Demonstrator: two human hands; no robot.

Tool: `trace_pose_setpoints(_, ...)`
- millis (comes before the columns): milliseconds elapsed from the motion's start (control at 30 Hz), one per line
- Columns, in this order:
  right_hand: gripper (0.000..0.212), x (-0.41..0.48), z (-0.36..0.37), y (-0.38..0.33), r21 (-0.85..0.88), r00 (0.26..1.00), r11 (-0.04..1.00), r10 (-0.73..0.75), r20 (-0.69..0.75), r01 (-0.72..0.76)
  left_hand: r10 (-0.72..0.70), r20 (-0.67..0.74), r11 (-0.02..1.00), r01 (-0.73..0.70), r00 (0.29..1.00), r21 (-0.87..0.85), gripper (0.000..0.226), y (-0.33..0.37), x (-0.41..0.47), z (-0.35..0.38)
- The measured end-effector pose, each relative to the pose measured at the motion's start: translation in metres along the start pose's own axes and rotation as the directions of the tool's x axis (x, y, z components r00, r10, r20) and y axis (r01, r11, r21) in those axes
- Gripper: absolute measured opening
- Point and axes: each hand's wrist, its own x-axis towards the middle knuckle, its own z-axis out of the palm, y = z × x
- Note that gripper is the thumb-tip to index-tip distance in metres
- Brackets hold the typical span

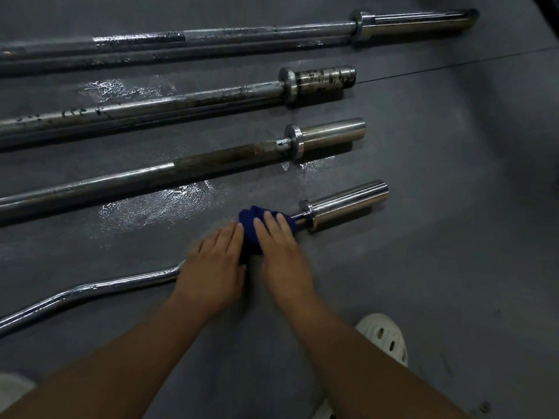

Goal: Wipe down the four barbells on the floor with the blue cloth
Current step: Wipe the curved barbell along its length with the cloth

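Nearest the person, on the near side of the curved chrome barbell [90, 290], a white perforated clog [385, 338] is seen on the dark grey rubber floor [453, 237]. On that barbell, just short of its collar and polished sleeve, a bunched dark blue cloth [252, 229] is wrapped round the shaft. The left hand [211, 267] and the right hand [282, 255] are laid side by side over the blue cloth, the fingers bent over it and clamped on it round the bar; the thumbs are hidden and both hands are blurred. The nearest barbell is judged to be the one being wiped. Beyond the curved barbell, wet patches [169, 207] shine on the floor. Farther off lies a straight steel bar with a rusty brown stretch [151, 176], then a stained, speckled steel bar [151, 105], and farthest a long grey bar with a long sleeve [242, 34]. For the next move, the cloth would likely need to be slid along the shaft and over the sleeve with the grip kept closed.
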Motion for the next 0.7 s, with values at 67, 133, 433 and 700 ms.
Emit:
trace_pose_setpoints(67,0.072,0.000,-0.005,0.018,-0.007,0.993,0.993,0.119,-0.007,-0.119,0.001,0.004,1.000,-0.001,1.000,-0.004,0.076,0.001,-0.002,-0.001)
trace_pose_setpoints(133,0.073,0.003,-0.003,0.001,0.036,0.956,0.958,0.286,-0.060,-0.284,-0.004,-0.006,1.000,0.004,1.000,-0.007,0.074,0.000,-0.003,-0.001)
trace_pose_setpoints(433,0.072,0.000,0.004,-0.003,0.038,0.955,0.959,0.284,-0.088,-0.282,-0.022,-0.017,1.000,0.022,1.000,-0.007,0.077,-0.009,-0.014,-0.001)
trace_pose_setpoints(700,0.077,0.001,-0.003,-0.001,-0.030,0.965,0.965,0.259,-0.040,-0.260,-0.028,-0.018,1.000,0.028,0.999,-0.005,0.079,-0.006,-0.018,-0.003)
